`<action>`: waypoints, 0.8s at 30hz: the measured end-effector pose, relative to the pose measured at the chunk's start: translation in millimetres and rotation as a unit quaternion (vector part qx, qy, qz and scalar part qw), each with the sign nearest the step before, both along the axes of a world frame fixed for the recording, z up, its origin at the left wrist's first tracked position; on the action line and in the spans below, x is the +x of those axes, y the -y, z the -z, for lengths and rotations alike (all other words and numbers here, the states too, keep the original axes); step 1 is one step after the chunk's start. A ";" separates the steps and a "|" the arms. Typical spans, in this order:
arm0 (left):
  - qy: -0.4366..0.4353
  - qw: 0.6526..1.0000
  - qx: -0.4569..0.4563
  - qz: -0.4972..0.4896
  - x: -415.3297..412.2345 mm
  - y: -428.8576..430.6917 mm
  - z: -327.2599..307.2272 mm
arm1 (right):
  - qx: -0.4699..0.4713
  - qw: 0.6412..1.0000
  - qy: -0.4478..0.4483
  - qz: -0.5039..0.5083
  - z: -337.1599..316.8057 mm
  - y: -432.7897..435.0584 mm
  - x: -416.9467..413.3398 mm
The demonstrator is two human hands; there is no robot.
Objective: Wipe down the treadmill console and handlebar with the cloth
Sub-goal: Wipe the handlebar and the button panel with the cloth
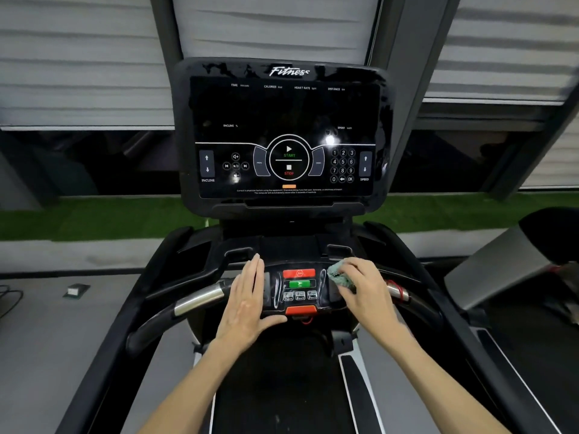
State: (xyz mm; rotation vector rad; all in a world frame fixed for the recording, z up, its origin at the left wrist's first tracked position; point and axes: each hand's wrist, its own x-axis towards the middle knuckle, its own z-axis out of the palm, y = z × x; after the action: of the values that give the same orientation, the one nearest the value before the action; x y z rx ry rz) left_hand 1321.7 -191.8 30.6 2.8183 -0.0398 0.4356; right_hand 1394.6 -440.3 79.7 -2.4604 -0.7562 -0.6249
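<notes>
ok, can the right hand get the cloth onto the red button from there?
Probably yes. The right hand holds the cloth just right of the red button, nothing between them. The left hand lies flat on the button's other side, clear of it.

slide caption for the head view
Right hand presses green cloth on treadmill handlebar panel, left hand flat beside it.

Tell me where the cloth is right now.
Head view, right of centre: the cloth is bunched under the right hand, against the handlebar panel just right of the red button.
</notes>
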 end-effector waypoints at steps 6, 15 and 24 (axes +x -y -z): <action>0.015 1.000 -0.024 0.009 -0.6 -4.2 0.3 | -0.034 0.998 0.018 -0.044 15.1 12.8 9.4; 0.025 0.999 -0.031 0.013 0.7 -5.1 1.9 | -0.080 0.994 0.049 -0.060 30.3 15.1 -5.5; 0.030 0.999 -0.011 0.001 -1.8 -1.4 -1.4 | -0.080 0.993 0.020 -0.080 16.8 12.3 5.2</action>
State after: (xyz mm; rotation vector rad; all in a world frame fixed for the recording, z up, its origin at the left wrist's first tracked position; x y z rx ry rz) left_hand 1319.9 -190.4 32.0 2.7824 -0.0483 0.5157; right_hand 1399.7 -452.6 62.9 -2.5038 -1.0447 -0.5736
